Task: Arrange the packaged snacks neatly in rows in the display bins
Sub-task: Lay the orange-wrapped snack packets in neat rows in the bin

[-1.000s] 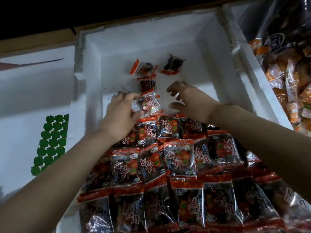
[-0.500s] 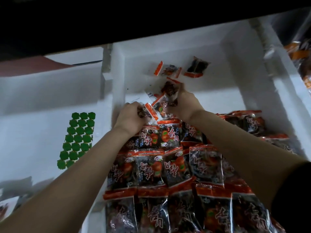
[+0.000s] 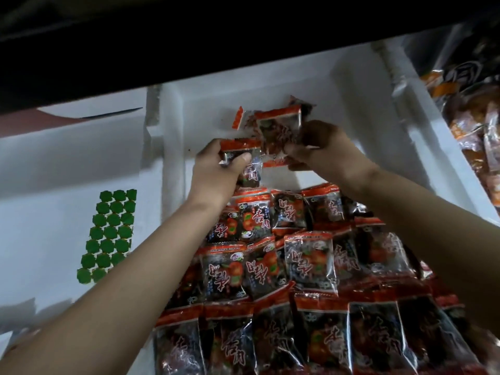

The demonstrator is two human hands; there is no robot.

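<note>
Grips one packet (image 3: 239,146) in the left hand (image 3: 215,171), thumb across its face; pinches a second packet (image 3: 278,125) in the right hand (image 3: 324,150). Holds both over the far end of the bin (image 3: 338,85), beyond the rows (image 3: 308,263) filling the near part.

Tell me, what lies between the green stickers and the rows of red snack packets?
The bin's white foam wall, crossed by the left forearm, as the head view shows.

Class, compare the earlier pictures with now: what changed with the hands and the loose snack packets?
Both hands took loose packets off the bin floor: the left hand now grips one packet, the right hand raised another packet. The arranged rows and green sticker sheet stayed put.
</note>
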